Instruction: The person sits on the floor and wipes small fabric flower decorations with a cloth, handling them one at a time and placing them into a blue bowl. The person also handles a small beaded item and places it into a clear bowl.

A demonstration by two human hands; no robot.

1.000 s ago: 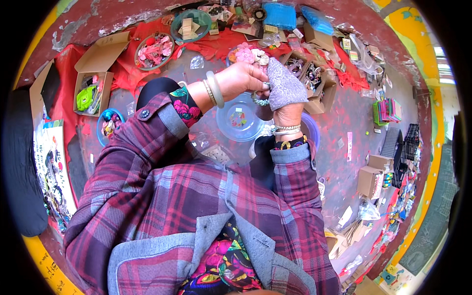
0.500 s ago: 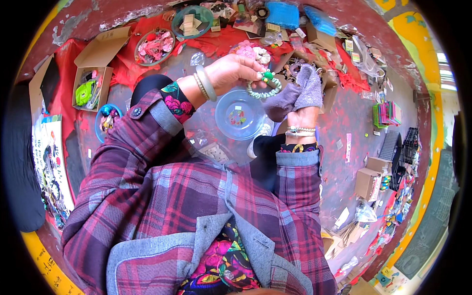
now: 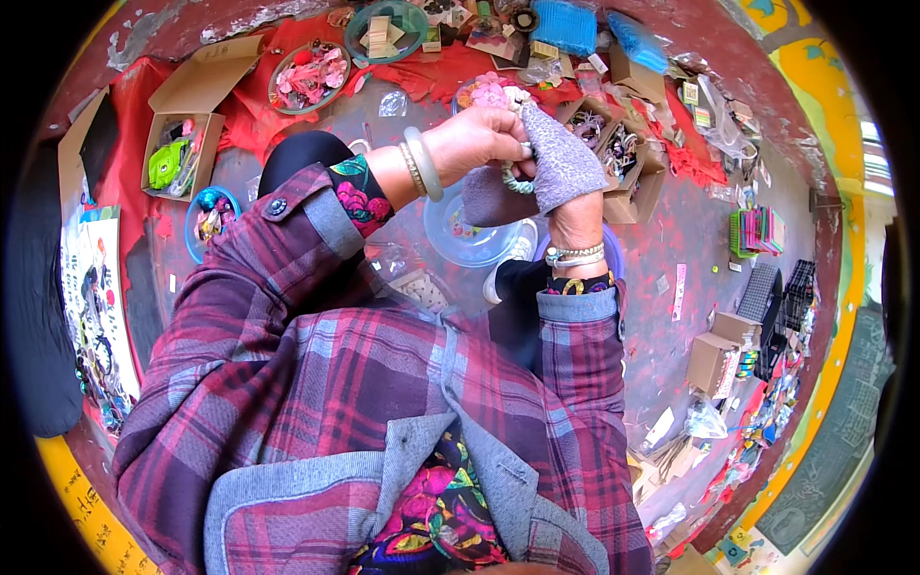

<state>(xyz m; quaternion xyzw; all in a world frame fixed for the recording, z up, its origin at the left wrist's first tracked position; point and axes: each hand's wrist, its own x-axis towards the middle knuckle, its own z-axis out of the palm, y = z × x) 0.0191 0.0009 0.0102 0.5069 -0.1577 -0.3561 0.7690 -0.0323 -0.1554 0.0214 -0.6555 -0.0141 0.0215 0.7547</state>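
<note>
My left hand (image 3: 479, 139) is closed, its thumb and fingers pinching a pale green ruffled hair tie (image 3: 518, 180). My right hand (image 3: 575, 226) is covered by a fuzzy grey mitt-like cloth (image 3: 565, 165), so its fingers are hidden. Part of the loop lies against this cloth, close to my left fingertips, and some of it is behind my fingers. Beneath both hands stands a translucent blue basin (image 3: 450, 251), partly covered by the cloth. A purple rim (image 3: 613, 257) shows behind my right wrist.
Cardboard boxes (image 3: 628, 206) of hair accessories stand beyond my right hand. Far left are a round tray (image 3: 305, 107) of pink pieces, an open carton (image 3: 206, 81) and a small blue basket (image 3: 195, 244). Green and pink baskets (image 3: 757, 233) and a small carton (image 3: 711, 364) sit at right.
The covered right hand has moved left and up to meet my left hand. The hair tie, held apart from the cloth before, is now against it. Its green charm is no longer visible.
</note>
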